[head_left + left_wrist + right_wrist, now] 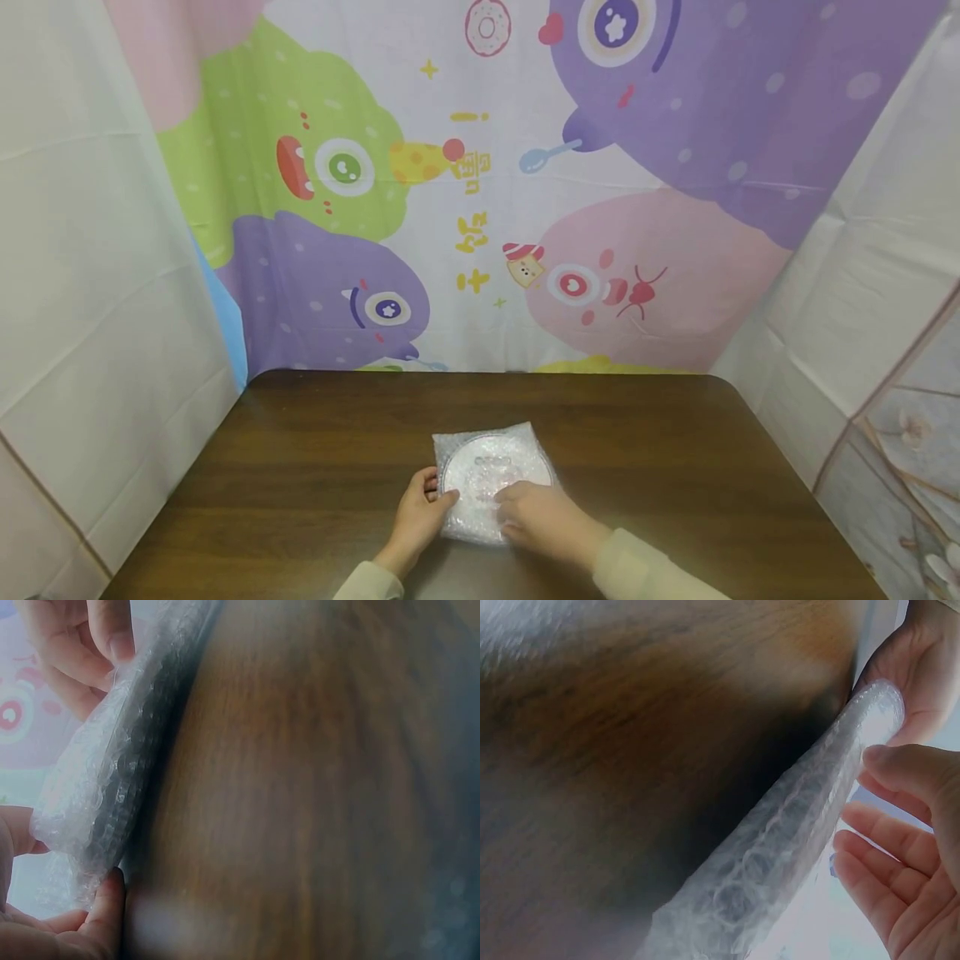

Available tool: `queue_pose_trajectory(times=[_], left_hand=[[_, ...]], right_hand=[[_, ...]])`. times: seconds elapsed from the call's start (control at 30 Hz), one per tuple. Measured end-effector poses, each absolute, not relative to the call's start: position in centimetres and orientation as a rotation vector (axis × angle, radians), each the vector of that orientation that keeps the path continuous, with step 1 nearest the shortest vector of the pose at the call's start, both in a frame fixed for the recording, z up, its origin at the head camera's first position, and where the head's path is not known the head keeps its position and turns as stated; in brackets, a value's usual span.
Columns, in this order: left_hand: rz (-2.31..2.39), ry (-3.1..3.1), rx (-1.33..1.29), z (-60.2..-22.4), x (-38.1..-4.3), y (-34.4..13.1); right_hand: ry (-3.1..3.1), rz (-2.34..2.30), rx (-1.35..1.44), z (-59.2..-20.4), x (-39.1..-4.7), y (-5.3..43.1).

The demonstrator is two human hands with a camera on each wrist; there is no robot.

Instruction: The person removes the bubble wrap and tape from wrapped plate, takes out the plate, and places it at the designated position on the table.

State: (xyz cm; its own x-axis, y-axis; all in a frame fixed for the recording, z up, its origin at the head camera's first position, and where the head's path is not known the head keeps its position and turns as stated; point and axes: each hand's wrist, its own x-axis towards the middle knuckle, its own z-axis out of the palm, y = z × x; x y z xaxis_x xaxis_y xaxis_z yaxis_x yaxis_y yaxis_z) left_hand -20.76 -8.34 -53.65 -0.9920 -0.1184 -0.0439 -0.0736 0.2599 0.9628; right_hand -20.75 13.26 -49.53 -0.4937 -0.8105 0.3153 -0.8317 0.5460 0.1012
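A flat, round, pale thing with a clear rim and faint pink marks lies inside a bubble-wrap sleeve (472,521) near the table's front edge. With its thumb on top and fingers beneath, my left hand (422,512) grips the left side of the wrap. In the left wrist view the left fingers (105,915) hold a corner of the bubble wrap (112,780). My right hand (551,518) is over the right part of the package, fingertips on its upper face. Loosely bent, spread fingers (889,832) of that hand show beside the bubble wrap (780,832) in the right wrist view.
The dark brown wooden table (322,425) has rounded back corners. Behind it hangs a curtain (480,333) printed with cartoon monsters. Pale cloth panels (97,250) stand along the left side, and more cloth (810,400) hangs on the right.
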Motion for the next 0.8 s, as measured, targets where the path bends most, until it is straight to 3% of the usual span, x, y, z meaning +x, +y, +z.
queue_pose_trajectory(times=[0.8], left_hand=[[-1.876, -2.465, 0.172, -53.84, -20.74, -8.38]], right_hand=[[-2.551, 0.275, 1.353, -49.47, -21.43, 12.95]])
